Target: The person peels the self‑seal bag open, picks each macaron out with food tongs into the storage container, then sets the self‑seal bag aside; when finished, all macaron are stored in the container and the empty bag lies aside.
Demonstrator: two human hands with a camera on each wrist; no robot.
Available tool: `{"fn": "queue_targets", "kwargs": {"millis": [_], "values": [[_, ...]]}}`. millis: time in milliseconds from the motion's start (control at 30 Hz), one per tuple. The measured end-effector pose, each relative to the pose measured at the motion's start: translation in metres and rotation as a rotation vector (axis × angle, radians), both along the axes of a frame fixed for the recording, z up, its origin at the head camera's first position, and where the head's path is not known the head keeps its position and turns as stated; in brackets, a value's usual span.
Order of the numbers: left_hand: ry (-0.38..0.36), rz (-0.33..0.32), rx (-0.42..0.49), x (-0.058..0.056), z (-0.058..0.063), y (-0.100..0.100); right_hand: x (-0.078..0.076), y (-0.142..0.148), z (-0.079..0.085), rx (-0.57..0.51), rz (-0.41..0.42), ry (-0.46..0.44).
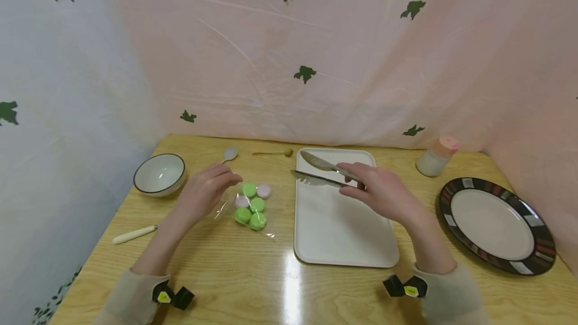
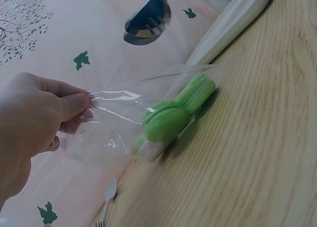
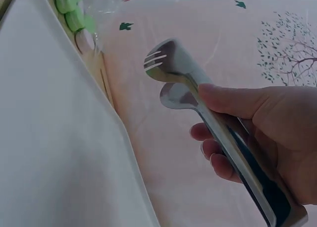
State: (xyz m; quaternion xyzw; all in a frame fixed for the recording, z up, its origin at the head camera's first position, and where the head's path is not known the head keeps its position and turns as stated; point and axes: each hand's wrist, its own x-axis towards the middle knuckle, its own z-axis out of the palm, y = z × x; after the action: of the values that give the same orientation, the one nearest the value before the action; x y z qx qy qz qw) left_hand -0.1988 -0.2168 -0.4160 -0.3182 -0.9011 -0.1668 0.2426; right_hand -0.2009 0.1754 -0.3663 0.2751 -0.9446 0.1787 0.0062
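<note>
My left hand [image 1: 205, 189] pinches the edge of a clear plastic bag [image 2: 111, 95] between thumb and fingers. Inside the bag lie several green macarons [image 1: 257, 205] and a few pale lilac macarons [image 1: 264, 191], resting on the table. Metal tongs [image 1: 318, 162] are in my right hand [image 1: 379, 189], thumb on one arm and fingers on the other. Their spoon-shaped tips, one slotted like a fork [image 3: 161, 61], stand apart with nothing between them. The tongs hang above the upper part of a white rectangular tray [image 1: 343, 239].
A dark-rimmed white bowl [image 1: 160, 174] stands at the left, with a cream-handled utensil [image 1: 133, 235] nearer me. Behind the bag are a grey spoon [image 1: 231, 153] and a small gold-coloured spoon [image 1: 288, 152]. On the right are a pink-capped jar [image 1: 435, 159] and a black-rimmed plate [image 1: 492, 224].
</note>
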Motion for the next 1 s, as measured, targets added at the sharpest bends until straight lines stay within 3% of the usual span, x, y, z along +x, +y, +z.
{"fn": "queue_targets", "kwargs": {"millis": [133,367,567,833,1000], "values": [[-0.014,-0.037,0.014,0.002,0.001,-0.003,0.001,0.001,-0.004,0.012,-0.008,-0.037],[-0.11,-0.116,0.004,0.002,0.002,-0.011,-0.001,0.003,-0.007,0.005,0.002,-0.052],[-0.134,-0.16,0.046,-0.001,0.0,-0.011,-0.001,0.005,-0.008,0.01,-0.01,-0.074],[-0.036,-0.07,0.044,-0.002,-0.005,-0.005,-0.001,0.004,-0.01,0.014,0.009,-0.075],[-0.073,0.031,0.072,-0.003,-0.008,-0.009,-0.001,0.004,-0.01,0.025,0.02,-0.083]]}}
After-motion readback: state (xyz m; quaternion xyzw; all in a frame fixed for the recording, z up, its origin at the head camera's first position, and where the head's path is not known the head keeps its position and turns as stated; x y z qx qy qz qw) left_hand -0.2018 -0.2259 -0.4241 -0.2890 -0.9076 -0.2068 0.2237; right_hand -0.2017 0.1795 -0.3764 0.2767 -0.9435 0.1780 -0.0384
